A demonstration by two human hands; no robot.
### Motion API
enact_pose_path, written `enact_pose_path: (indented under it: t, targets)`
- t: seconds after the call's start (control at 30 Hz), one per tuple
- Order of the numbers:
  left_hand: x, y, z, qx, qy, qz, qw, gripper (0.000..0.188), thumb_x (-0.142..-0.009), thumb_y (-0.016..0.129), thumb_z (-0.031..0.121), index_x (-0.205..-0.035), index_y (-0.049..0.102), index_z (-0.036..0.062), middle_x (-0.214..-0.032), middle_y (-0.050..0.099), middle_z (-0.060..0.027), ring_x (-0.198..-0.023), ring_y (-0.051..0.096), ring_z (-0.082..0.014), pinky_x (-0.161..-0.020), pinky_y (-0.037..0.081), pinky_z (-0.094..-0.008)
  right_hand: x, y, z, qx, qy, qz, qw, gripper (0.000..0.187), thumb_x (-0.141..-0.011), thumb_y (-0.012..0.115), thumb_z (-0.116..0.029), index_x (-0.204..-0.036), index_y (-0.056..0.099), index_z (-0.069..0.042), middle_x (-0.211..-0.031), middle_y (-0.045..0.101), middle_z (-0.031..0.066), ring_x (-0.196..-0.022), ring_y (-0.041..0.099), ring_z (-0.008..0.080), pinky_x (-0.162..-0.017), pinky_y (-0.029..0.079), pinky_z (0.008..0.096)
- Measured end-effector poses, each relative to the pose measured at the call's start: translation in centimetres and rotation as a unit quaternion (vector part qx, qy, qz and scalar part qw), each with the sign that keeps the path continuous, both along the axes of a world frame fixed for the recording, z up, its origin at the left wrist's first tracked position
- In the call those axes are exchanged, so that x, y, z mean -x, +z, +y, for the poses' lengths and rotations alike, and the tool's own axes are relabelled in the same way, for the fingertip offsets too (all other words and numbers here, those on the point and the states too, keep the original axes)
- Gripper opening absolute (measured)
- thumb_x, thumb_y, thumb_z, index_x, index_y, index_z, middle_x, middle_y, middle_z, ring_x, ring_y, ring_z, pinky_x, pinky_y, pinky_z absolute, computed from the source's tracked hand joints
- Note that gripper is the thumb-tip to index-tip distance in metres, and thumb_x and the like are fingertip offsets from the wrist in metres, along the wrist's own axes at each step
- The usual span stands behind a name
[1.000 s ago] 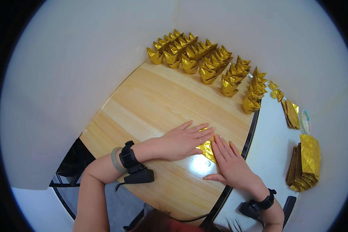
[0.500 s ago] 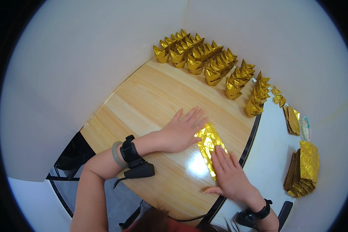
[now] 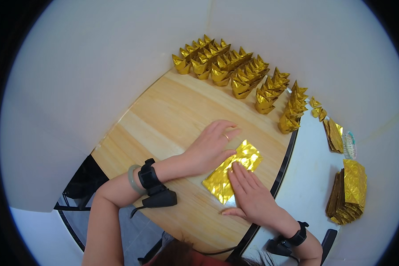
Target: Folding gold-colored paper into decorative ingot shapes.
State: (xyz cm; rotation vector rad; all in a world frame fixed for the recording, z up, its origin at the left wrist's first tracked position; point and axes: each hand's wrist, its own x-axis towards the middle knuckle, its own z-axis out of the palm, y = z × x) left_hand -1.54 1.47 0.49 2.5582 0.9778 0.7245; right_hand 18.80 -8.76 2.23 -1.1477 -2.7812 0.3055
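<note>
A sheet of shiny gold foil paper (image 3: 218, 181) lies at a slant on the wooden table, with creases across it. My right hand (image 3: 253, 195) rests on its near right part, fingers stretched out flat and the thumb spread toward its lower corner. My left hand (image 3: 213, 146) is at the paper's far left side. Its fingers bend loosely above the wood and its thumb reaches the paper's edge. Nothing is gripped in either hand.
Rows of folded gold paper ingots (image 3: 241, 73) stand along the table's far edge (image 3: 181, 81). On the white surface (image 3: 299, 186) at right are a stack of gold paper (image 3: 354, 188), a smaller stack (image 3: 334, 136), several small folded pieces (image 3: 317, 111) and a clear, teal-rimmed object (image 3: 350, 145).
The gold paper has gone from a narrow strip to a wider, turned shape. My left hand's flat fingers have lifted and curled. My right hand has shifted slightly left.
</note>
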Motion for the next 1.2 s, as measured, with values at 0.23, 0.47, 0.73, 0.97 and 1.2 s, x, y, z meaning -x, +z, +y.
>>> enact_pose_path:
  t: [0.23, 0.47, 0.73, 0.97, 1.2]
  targets:
    - [-1.3, -0.4, -3.8, 0.076, -0.205, 0.011, 0.976, 0.076, -0.092, 0.057, 0.036, -0.142, 0.025, -0.0107, -0.150, 0.022, -0.0292, -0.142, 0.020, -0.0410, -0.116, 0.022, -0.0427, -0.4, -0.1, 2.1, -0.014, -0.098, -0.060, 0.993, 0.087, -0.086, 0.056, -0.056, -0.136, 0.036, 0.013, -0.143, 0.038, 0.0263, -0.138, 0.029, 0.0391, -0.114, 0.028, 0.0407]
    - [0.1, -0.6, -2.5, 0.013, -0.248, 0.158, 0.956, 0.067, -0.097, 0.049, 0.035, -0.146, 0.026, -0.0045, -0.153, 0.023, -0.0237, -0.145, 0.016, -0.0342, -0.117, 0.018, -0.0431, -4.8, 0.1, 2.8, -0.043, -0.161, -0.093, 0.982, 0.100, -0.081, 0.056, -0.065, -0.142, 0.028, 0.010, -0.149, 0.031, 0.0243, -0.141, 0.027, 0.0360, -0.115, 0.022, 0.0449]
    - [0.8, 0.9, -1.2, -0.002, -0.207, 0.162, 0.965, 0.032, -0.095, 0.050, 0.022, -0.125, 0.062, 0.0230, -0.150, 0.034, -0.0098, -0.143, 0.021, -0.0302, -0.114, 0.019, -0.0522, -3.8, 2.4, 2.2, -0.117, -0.164, -0.079, 0.976, 0.084, -0.077, 0.067, -0.056, -0.134, 0.046, 0.002, -0.142, 0.042, 0.0199, -0.134, 0.037, 0.0350, -0.111, 0.028, 0.0473]
    - [0.7, 1.2, -0.5, 0.035, -0.122, 0.017, 0.992, 0.012, -0.082, 0.069, 0.018, -0.093, 0.071, 0.0125, -0.104, 0.059, -0.0032, -0.106, 0.050, -0.0260, -0.092, 0.041, -0.0433, -3.0, 2.1, 2.4, -0.046, -0.076, 0.044, 0.995, 0.042, -0.082, 0.070, -0.035, -0.112, 0.064, -0.006, -0.114, 0.061, 0.0086, -0.105, 0.056, 0.0262, -0.088, 0.048, 0.0371]
    - [0.7, 0.5, -0.3, 0.109, -0.119, -0.013, 0.987, 0.012, -0.082, 0.071, 0.021, -0.088, 0.069, 0.0112, -0.086, 0.061, -0.0009, -0.091, 0.053, -0.0230, -0.080, 0.046, -0.0330, -2.6, 1.4, 3.4, 0.076, -0.136, 0.105, 0.982, 0.021, -0.083, 0.070, -0.021, -0.101, 0.067, -0.009, -0.095, 0.062, 0.0058, -0.091, 0.059, 0.0250, -0.078, 0.051, 0.0342]
